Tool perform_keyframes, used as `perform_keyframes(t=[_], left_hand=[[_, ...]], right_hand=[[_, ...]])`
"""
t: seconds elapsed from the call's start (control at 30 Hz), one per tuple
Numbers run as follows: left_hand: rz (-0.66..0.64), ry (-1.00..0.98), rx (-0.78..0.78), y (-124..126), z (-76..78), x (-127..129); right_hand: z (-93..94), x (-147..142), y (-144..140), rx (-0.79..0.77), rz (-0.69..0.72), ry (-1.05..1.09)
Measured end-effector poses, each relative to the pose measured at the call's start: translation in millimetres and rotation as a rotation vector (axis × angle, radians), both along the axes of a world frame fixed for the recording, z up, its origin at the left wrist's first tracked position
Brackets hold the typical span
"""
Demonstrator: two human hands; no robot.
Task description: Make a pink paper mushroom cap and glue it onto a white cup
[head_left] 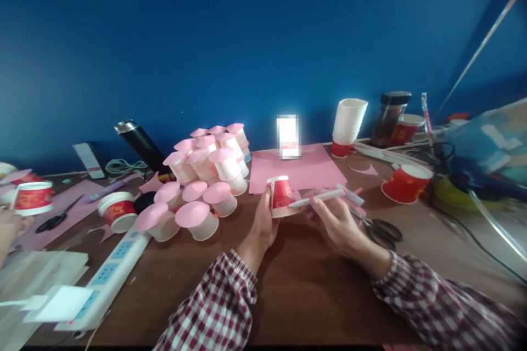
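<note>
A red and white paper cup (281, 196) is gripped by my left hand (263, 222), its fingers wrapped round the cup's left side and underneath. My right hand (340, 225) is closed on a white marker (323, 197) with a red end. The marker's tip points left at the cup's lower side; whether it touches, I cannot tell. Pink paper sheets (302, 167) lie behind both hands. Scissors with black handles (382, 233) rest beside my right hand, partly hidden by it. Part of another pen (352, 197) shows just behind the marker.
Several cups with pink paper cone tops (224, 163) stand in a group at left. A stack of cups (348, 126), a jar (391, 118) and a red cup (407, 184) are at right. A power strip (111, 269) lies at left, near another person's hand (12, 227).
</note>
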State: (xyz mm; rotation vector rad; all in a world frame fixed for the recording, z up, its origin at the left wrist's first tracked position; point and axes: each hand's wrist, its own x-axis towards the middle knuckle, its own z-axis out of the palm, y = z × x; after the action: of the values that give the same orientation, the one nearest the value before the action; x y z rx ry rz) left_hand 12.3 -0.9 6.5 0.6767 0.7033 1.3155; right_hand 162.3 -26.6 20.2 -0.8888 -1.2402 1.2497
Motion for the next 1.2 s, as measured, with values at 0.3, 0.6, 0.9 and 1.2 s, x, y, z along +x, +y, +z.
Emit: perform_keyframes(t=[0.3,0.6,0.9,1.2], left_hand=[[0.013,-0.014,-0.002,0.7,-1.8,-1.2],[0.033,-0.046,-0.061,0.6,1.5,0.6],[0.028,-0.032,-0.016,-0.5,0.0,-1.2],[0.029,-0.05,-0.021,-0.5,1.7,-0.4]], right_hand=[[2.8,0.6,-0.7,-0.003,-0.026,-0.056],[4.8,-0.3,-1.7,-0.025,-0.061,0.01],[0.9,-0.1,-0.9,-0.026,-0.035,0.007],[2.3,-0.1,-0.8,-0.016,-0.016,0.0]])
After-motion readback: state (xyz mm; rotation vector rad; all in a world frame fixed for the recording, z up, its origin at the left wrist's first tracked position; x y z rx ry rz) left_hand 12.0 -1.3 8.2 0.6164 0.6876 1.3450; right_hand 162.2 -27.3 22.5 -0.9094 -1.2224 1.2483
